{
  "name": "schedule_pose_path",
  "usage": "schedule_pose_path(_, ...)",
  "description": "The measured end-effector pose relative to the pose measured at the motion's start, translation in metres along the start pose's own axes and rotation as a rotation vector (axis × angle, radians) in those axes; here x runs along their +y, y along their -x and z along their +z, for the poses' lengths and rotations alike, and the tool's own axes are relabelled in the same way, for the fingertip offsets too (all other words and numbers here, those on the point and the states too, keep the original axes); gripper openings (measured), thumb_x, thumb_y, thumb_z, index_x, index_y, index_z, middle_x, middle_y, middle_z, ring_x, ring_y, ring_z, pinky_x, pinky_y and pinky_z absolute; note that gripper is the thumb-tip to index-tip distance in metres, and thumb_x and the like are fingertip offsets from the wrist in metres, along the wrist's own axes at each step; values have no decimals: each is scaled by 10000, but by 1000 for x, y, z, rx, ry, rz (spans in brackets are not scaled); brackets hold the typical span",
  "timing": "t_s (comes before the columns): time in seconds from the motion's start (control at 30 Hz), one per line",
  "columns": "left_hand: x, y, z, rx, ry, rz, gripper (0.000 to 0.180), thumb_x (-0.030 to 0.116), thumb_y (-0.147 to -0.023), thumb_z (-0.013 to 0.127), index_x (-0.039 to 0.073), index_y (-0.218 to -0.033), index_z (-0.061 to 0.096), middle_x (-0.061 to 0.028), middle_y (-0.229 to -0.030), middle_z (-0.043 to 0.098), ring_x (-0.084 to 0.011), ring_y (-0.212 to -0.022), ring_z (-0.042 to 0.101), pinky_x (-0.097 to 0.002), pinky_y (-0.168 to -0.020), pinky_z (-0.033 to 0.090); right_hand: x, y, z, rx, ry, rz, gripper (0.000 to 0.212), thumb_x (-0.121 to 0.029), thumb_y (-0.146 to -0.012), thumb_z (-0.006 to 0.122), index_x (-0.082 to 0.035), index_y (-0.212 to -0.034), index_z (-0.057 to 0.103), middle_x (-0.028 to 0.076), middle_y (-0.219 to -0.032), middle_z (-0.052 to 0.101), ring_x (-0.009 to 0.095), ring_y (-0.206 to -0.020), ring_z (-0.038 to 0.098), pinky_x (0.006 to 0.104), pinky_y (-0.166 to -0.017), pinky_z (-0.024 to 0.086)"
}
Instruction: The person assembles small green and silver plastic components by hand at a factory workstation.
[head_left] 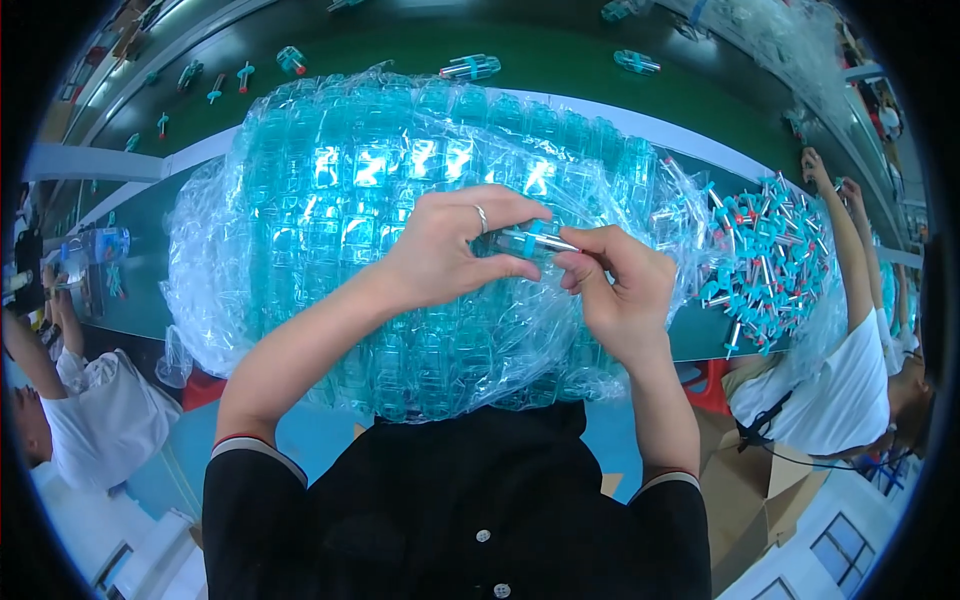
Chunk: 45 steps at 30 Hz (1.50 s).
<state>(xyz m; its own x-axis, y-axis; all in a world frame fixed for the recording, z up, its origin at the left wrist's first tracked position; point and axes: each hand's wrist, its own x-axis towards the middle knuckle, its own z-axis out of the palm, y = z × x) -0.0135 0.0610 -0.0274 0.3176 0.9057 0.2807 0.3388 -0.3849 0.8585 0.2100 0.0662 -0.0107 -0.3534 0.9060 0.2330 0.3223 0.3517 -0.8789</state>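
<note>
My left hand (pixel 445 245), with a ring on one finger, is closed around a small clear teal plastic housing (pixel 506 243) above the middle of a large bag. Pinched between thumb and finger of my right hand (pixel 628 285) is a slim silver metal tube part with teal plastic (pixel 548 240). Its left end meets the housing; whether it sits inside, I cannot tell. Below both hands lies the clear plastic bag (pixel 205 270), holding rows of teal transparent housings (pixel 345 215). To the right is a heap of metal-and-teal parts with red tips (pixel 765 265).
Beyond the bag runs a green conveyor belt (pixel 560 70) behind a pale rail, with several scattered parts. Co-workers sit at left (pixel 110 415) and right (pixel 830 390), the right one's hands at the belt. An open cardboard box (pixel 745 490) stands at lower right.
</note>
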Motion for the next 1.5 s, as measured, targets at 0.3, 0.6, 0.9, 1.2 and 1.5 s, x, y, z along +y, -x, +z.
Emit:
schedule_pose_path(0.3, -1, 0, 4, -18, -44, 8, 508, 166, -705, 922, 72, -1176, 754, -119, -1104, 746, -256, -982, 724, -348, -830, 580, 2, 3, 4, 20, -27, -9, 176, 105, -851, 664, 17, -992, 722, 111, -774, 726, 166, -609, 719, 280, -533, 553)
schedule_pose_path(0.6, 1, 1, 5, -18, -46, 22, 503, 159, -712, 919, 72, -1179, 753, -120, -1096, 745, -251, -943, 725, -341, -809, 581, 8, 5, 11, 34, -79, -30, 184, 125, -849, 656, 26, -991, 718, 120, -777, 720, 167, -616, 721, 278, -533, 559)
schedule_pose_path(0.9, 15, -12, -26, -125, -180, -19, 713, 220, -711, 922, 80, -1355, 651, -111, -1155, 726, -259, -1045, 704, -363, -878, 576, 5, -10, -9, -82, -348, 215, 140, 67, -923, 647, 11, -1042, 695, 93, -786, 718, 136, -638, 698, 271, -547, 552)
schedule_pose_path(1.2, 37, 12, -52, -312, -725, -192, 487, 205, -764, 859, 29, -1185, 686, -159, -1139, 619, -351, -1087, 596, -451, -917, 504, 105, -118, -124, 245, -301, 349, 229, -136, -987, 697, 24, -1151, 691, 79, -922, 723, 90, -697, 614, 218, -604, 481)
schedule_pose_path(1.5, 33, 32, -42, -252, -700, -183, 640, 195, -752, 863, 57, -1333, 632, -150, -1199, 527, -346, -1105, 503, -458, -966, 449, 24, -36, 22, -113, 515, -371, 429, -311, -953, 702, -169, -1354, 640, 139, -1447, 583, 344, -1377, 502, 563, -1133, 355)
